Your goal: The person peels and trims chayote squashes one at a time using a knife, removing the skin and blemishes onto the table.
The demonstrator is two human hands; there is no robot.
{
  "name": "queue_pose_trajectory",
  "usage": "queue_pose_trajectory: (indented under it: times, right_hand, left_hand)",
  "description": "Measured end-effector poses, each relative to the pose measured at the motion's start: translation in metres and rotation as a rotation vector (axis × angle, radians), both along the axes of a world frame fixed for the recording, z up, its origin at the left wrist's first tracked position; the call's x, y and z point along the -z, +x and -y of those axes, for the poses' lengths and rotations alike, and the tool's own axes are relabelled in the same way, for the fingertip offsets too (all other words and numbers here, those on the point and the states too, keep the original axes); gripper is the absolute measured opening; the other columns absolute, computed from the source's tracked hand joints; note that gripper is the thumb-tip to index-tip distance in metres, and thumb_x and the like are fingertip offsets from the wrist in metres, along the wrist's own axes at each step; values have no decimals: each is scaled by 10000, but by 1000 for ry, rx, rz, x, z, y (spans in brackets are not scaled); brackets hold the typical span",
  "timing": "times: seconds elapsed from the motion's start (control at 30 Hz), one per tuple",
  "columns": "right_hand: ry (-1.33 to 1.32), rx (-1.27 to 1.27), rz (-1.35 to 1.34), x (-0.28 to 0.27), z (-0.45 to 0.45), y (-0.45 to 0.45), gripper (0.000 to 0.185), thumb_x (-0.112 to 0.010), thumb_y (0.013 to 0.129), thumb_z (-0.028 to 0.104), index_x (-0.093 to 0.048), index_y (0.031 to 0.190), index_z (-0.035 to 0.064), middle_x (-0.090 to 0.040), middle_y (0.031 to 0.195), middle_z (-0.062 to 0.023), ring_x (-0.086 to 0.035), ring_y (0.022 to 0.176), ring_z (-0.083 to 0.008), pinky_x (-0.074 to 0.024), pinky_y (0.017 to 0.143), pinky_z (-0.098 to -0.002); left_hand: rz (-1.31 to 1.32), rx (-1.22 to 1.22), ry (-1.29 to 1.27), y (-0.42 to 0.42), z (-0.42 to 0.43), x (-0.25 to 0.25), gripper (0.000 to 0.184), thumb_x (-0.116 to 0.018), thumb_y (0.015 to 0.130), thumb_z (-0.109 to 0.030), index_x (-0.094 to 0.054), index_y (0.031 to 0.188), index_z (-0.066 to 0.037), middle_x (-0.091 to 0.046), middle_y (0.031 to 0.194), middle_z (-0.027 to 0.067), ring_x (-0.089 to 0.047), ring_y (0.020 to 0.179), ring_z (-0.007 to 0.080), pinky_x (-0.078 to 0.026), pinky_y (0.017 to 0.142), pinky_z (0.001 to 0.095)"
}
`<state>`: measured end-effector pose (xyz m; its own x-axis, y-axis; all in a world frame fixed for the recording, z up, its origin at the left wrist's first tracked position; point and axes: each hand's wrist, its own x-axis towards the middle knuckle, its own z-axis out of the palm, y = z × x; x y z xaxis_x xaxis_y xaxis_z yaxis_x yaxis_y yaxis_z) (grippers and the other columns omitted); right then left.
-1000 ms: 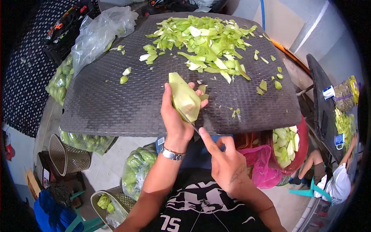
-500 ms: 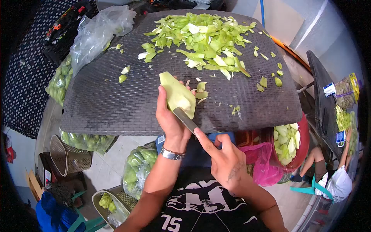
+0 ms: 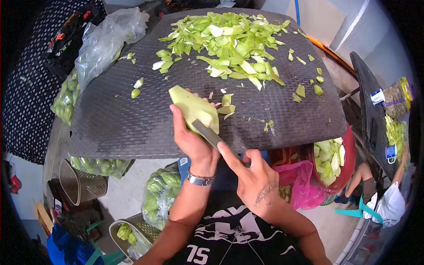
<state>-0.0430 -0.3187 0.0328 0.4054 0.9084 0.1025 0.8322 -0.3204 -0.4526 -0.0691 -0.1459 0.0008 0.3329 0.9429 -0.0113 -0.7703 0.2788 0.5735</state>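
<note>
My left hand (image 3: 192,143) is wrapped round a pale green chayote half (image 3: 192,104), its cut face turned up. A whitish seed area (image 3: 206,118) shows near its lower end. In my right hand (image 3: 258,183) is a knife (image 3: 206,134), the forefinger stretched along its back. The blade lies against the cut face beside the seed area; its handle is mostly hidden in my fist. Both hands are above the front edge of a dark woven-pattern table (image 3: 145,128). A few peel scraps (image 3: 226,104) lie just past my left fingers.
A large heap of green peelings (image 3: 225,39) covers the table's far side. At the right below stands a red tub (image 3: 349,159) of cut pieces, beside a pink mesh bag (image 3: 302,190). Bags of chayotes (image 3: 161,194) and baskets (image 3: 81,183) are on the left. Another person (image 3: 391,205) sits far right.
The chayote half and my left hand have shifted slightly left, and the piece is tilted more to the left. The knife blade has moved a little left with it, staying by the seed area.
</note>
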Motion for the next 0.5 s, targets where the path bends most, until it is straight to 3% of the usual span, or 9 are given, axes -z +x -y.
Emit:
queue_pose_trajectory:
  times: [0.33, 0.37, 0.47, 0.5]
  right_hand:
    - [99, 80, 35, 13, -19, 3, 968, -694, 816, -9, -370, 1616, 428, -498, 1057, -131, -666, 878, -346, -590, 705, -489]
    - [120, 73, 23, 13, -23, 5, 948, -688, 819, -8, -382, 1615, 405, -503, 1047, -134, -671, 863, -350, -590, 708, -492]
    - [213, 63, -45, 15, -31, 15, 885, -672, 837, -2, -413, 1611, 339, -520, 1012, -145, -685, 831, -367, -588, 724, -506]
    - [271, 55, -84, 16, -34, 20, 861, -668, 846, 3, -422, 1609, 319, -526, 998, -150, -688, 828, -375, -587, 734, -513]
  left_hand:
    - [-144, -108, 23, 10, 25, 3, 530, -394, 1128, -487, -542, 1384, -47, -634, 1215, 115, -640, 1066, 237, -550, 917, 402]
    - [-246, -156, 51, 14, 29, 13, 530, -401, 1123, -499, -554, 1368, -55, -648, 1174, 103, -650, 1030, 226, -547, 890, 375]
    - [-172, -30, -35, 10, 28, 1, 528, -412, 1113, -526, -589, 1304, -67, -673, 1097, 88, -663, 977, 214, -551, 876, 371]
    - [-86, -43, -124, 15, 22, 1, 501, -474, 1091, -531, -615, 1237, -74, -690, 1033, 78, -677, 931, 212, -559, 851, 371]
